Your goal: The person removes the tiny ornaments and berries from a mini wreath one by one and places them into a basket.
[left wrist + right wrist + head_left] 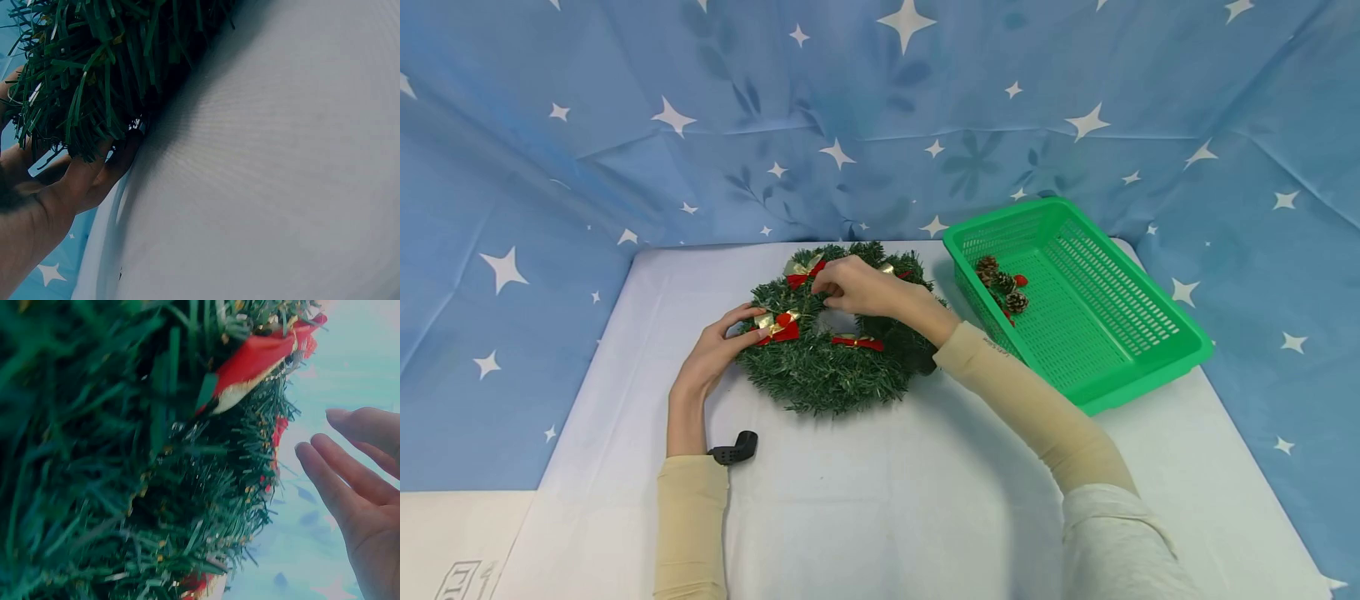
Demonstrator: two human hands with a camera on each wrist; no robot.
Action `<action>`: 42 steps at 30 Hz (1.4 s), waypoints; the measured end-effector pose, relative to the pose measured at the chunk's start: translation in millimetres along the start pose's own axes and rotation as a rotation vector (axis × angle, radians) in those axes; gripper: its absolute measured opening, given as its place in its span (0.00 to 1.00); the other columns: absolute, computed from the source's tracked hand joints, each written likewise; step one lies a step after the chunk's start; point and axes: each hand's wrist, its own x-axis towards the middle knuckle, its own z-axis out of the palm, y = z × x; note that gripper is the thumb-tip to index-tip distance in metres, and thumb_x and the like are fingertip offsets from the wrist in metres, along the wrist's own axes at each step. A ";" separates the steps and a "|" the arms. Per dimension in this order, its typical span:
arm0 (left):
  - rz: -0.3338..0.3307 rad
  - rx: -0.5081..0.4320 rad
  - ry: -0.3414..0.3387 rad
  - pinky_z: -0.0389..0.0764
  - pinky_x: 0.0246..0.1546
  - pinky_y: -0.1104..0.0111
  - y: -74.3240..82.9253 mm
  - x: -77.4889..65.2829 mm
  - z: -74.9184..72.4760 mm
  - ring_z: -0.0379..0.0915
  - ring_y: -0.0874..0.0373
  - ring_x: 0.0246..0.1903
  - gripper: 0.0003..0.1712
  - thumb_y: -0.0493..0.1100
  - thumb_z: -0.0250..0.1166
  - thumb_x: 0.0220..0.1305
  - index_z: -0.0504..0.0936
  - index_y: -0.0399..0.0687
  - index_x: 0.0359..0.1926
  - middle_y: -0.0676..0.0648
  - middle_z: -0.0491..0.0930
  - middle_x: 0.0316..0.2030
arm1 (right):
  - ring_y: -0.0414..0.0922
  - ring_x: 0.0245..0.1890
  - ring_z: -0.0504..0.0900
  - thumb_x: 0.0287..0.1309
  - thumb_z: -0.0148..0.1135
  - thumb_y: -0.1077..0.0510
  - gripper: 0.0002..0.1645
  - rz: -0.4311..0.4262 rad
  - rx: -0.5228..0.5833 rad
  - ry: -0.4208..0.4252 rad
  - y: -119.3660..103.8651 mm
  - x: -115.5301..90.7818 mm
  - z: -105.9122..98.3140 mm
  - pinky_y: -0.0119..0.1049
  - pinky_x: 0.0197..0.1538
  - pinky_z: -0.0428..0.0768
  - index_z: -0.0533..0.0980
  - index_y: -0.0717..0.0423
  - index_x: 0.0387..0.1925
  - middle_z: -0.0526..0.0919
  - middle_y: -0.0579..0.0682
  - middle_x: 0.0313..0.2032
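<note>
A green artificial wreath [827,379] lies on the white-covered table, trimmed with red and gold bows. My left hand [711,350] grips its left edge, thumb and fingers around a red-gold bow [784,327]. Seen from the left wrist, fingers [84,178] curl under the green strands [94,69]. Over the wreath's upper part hovers my right hand [857,287], close to another bow [807,272]. In the right wrist view that hand [362,481] is apart from the wreath, fingers relaxed and holding nothing. A further bow [857,342] sits at the inner front rim.
A green plastic basket [1120,387] stands at the right, close by the wreath. Several pine cones [1017,302] and small red pieces lie along its left side. A black device [737,450] is strapped at the left wrist. Blue starry cloth [850,108] hangs behind.
</note>
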 end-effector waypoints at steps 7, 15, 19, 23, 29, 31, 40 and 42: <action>-0.008 0.012 0.004 0.47 0.77 0.37 2.8 -0.5 0.1 0.25 0.43 0.82 0.34 0.47 0.66 0.73 0.69 0.42 0.74 0.50 0.44 0.83 | 0.50 0.50 0.86 0.68 0.63 0.69 0.16 -0.011 -0.007 -0.007 -6.3 9.2 6.2 0.34 0.54 0.83 0.83 0.65 0.55 0.85 0.60 0.54; -0.007 -0.006 -0.009 0.48 0.77 0.37 12.1 -7.4 2.0 0.26 0.41 0.82 0.34 0.47 0.66 0.73 0.69 0.41 0.74 0.50 0.44 0.83 | 0.50 0.50 0.86 0.68 0.62 0.70 0.16 -0.021 0.009 -0.031 -12.9 17.5 14.5 0.34 0.54 0.83 0.83 0.65 0.55 0.86 0.60 0.53; -0.004 0.009 -0.002 0.48 0.77 0.38 0.4 -1.5 -1.8 0.26 0.41 0.82 0.34 0.48 0.66 0.73 0.69 0.44 0.75 0.51 0.44 0.83 | 0.49 0.50 0.86 0.68 0.62 0.69 0.15 -0.033 -0.008 -0.044 -14.4 22.3 20.0 0.34 0.54 0.83 0.83 0.63 0.55 0.86 0.58 0.52; -0.015 0.024 0.002 0.47 0.77 0.38 -1.1 -0.1 -3.7 0.26 0.41 0.82 0.34 0.49 0.66 0.74 0.69 0.45 0.75 0.52 0.44 0.83 | 0.48 0.49 0.86 0.69 0.63 0.67 0.15 -0.070 -0.024 -0.057 -16.2 27.0 23.1 0.34 0.54 0.83 0.84 0.62 0.54 0.86 0.58 0.52; -0.016 0.018 0.000 0.48 0.76 0.36 -2.2 1.4 -1.6 0.27 0.40 0.81 0.34 0.50 0.66 0.73 0.70 0.46 0.75 0.52 0.44 0.83 | 0.48 0.46 0.86 0.69 0.63 0.67 0.14 -0.083 -0.045 -0.079 -18.6 33.9 25.5 0.35 0.52 0.83 0.84 0.62 0.54 0.87 0.58 0.51; -0.017 0.014 -0.002 0.48 0.76 0.35 -2.0 0.9 -0.4 0.27 0.38 0.81 0.34 0.49 0.67 0.73 0.70 0.46 0.75 0.52 0.44 0.83 | 0.48 0.46 0.86 0.69 0.63 0.67 0.15 -0.076 -0.051 -0.099 -19.3 35.9 26.9 0.35 0.52 0.83 0.84 0.62 0.54 0.87 0.57 0.52; -0.005 0.000 -0.002 0.51 0.77 0.39 2.0 -1.1 0.5 0.30 0.39 0.81 0.35 0.52 0.68 0.71 0.71 0.46 0.74 0.53 0.45 0.83 | 0.49 0.45 0.85 0.69 0.62 0.68 0.15 -0.095 -0.074 -0.120 -22.3 44.4 32.3 0.36 0.50 0.82 0.83 0.63 0.55 0.86 0.58 0.52; -0.008 -0.011 -0.004 0.51 0.77 0.40 2.7 -1.2 0.2 0.30 0.39 0.81 0.36 0.52 0.68 0.71 0.71 0.45 0.74 0.53 0.45 0.83 | 0.49 0.47 0.85 0.69 0.62 0.68 0.15 -0.090 -0.074 -0.122 -23.1 45.9 33.0 0.36 0.51 0.82 0.84 0.62 0.54 0.86 0.58 0.52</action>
